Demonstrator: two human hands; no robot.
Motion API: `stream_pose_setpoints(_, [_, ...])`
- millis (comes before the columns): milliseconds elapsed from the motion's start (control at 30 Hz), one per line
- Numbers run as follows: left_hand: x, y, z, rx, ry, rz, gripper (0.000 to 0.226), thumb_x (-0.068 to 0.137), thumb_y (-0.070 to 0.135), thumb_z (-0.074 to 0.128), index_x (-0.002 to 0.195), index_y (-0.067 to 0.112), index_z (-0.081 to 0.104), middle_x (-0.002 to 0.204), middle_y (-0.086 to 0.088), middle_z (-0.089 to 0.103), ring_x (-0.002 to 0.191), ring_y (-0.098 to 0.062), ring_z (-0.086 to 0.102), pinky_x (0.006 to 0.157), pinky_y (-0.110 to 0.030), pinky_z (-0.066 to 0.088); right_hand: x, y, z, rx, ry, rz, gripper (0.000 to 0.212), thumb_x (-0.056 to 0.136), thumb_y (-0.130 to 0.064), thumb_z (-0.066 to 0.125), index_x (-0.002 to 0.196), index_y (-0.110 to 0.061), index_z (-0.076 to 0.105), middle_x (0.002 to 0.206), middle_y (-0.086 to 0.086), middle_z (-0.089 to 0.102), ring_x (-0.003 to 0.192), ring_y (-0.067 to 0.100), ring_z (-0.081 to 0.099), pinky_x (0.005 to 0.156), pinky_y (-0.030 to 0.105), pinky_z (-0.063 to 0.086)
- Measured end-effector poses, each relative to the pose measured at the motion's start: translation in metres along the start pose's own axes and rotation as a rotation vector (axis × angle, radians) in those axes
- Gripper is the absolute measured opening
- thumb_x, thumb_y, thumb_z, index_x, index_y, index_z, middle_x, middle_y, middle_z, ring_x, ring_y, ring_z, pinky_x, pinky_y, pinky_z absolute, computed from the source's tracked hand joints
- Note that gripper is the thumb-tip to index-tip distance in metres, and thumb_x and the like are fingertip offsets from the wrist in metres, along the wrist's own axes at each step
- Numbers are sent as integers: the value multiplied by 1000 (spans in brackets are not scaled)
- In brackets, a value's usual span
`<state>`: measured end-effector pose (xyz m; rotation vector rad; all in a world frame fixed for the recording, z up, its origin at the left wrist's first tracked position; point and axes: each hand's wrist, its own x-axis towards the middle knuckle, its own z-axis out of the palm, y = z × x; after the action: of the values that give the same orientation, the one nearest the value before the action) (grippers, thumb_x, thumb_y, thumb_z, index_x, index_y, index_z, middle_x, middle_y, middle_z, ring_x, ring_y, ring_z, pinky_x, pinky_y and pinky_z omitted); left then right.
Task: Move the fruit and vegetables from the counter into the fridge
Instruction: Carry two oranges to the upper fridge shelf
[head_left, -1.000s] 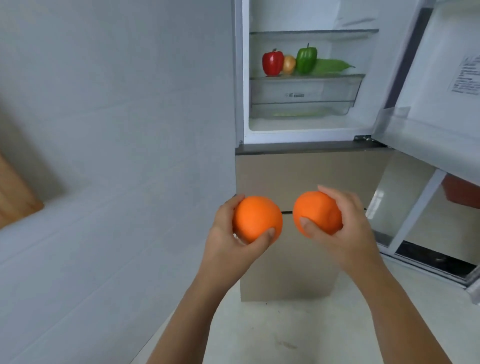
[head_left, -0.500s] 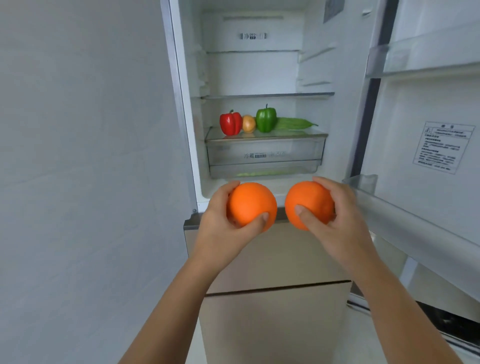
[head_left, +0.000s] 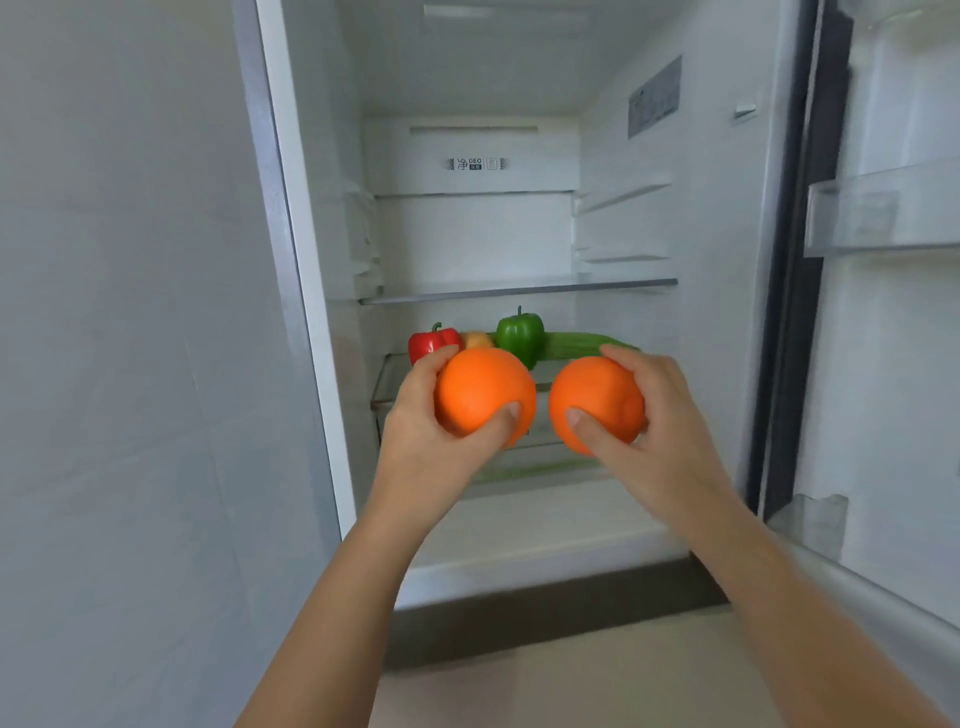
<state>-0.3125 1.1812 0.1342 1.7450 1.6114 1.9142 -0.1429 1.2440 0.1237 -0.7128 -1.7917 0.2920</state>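
My left hand (head_left: 423, 441) grips one orange (head_left: 480, 389), and my right hand (head_left: 660, 431) grips a second orange (head_left: 592, 397). Both are held side by side in front of the open fridge (head_left: 478, 234), at the height of its lower glass shelf (head_left: 387, 376). On that shelf behind the oranges stand a red pepper (head_left: 428, 343), a small yellowish onion (head_left: 477, 340), a green pepper (head_left: 519, 335) and a long green vegetable (head_left: 582, 344), all partly hidden by my hands.
A glass shelf (head_left: 519, 288) sits above the vegetables with nothing visible on it. The open fridge door (head_left: 893, 312) with its racks stands at the right. A white wall (head_left: 130, 312) runs along the left. The beige lower compartment front (head_left: 571, 686) lies under my arms.
The view has come closer to the fridge and tilted up. Both hands with their oranges have risen from below the fridge opening to the lower shelf's height.
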Motion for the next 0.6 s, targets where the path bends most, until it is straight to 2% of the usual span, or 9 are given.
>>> stream_pose_setpoints(167, [71,-17,-7,17,48,45,67,64,39,76,123,31,46,118,8,50,101,-13,52,80,-24,46,59,10,17,40,87,-42,57,75,-24,69,119,-41,37,122,-9,36,92,-4,42,70,3,34])
stream_pose_setpoints(200, [83,-20,-7,19,54,54,66,66,36,77,124,30,45,118,8,50,100,-12,51,78,-21,47,69,12,21,57,99,-48,56,75,-24,68,119,-42,38,122,-9,36,93,-8,43,70,3,35])
stream_pose_setpoints(267, [106,-23,-6,53,70,64,64,71,30,75,127,28,44,118,7,48,96,-12,49,63,-7,43,89,19,27,85,103,-55,56,76,-24,68,119,-45,38,122,-9,36,96,-19,39,69,2,35])
stream_pose_setpoints(300, [117,-24,-5,70,76,67,63,72,29,74,128,27,44,118,6,48,96,-12,48,56,-5,41,99,23,30,92,98,-59,56,77,-24,67,119,-46,38,122,-10,35,97,-20,38,68,1,35])
stream_pose_setpoints(333, [127,-26,-4,87,80,77,63,73,29,73,128,26,43,119,6,48,96,-12,48,54,-5,40,108,27,33,93,88,-62,56,77,-24,67,120,-46,37,122,-10,35,97,-18,38,68,1,34])
stream_pose_setpoints(400, [146,-30,0,124,88,110,64,71,32,73,128,26,44,122,4,50,98,-12,49,63,-8,37,127,35,38,94,71,-70,57,78,-24,68,122,-45,37,122,-9,34,97,-11,39,69,2,33])
stream_pose_setpoints(500, [171,-34,7,141,111,130,65,70,32,74,127,26,44,123,2,51,99,-13,49,76,-22,37,151,48,47,95,85,-110,59,77,-22,69,123,-43,39,122,-7,33,98,-11,39,70,-1,34])
stream_pose_setpoints(600, [194,-32,13,167,135,156,64,70,31,74,127,24,45,122,1,51,98,-13,49,77,-23,36,175,58,55,128,103,-129,59,77,-18,69,122,-42,39,121,-6,33,101,3,41,72,1,34])
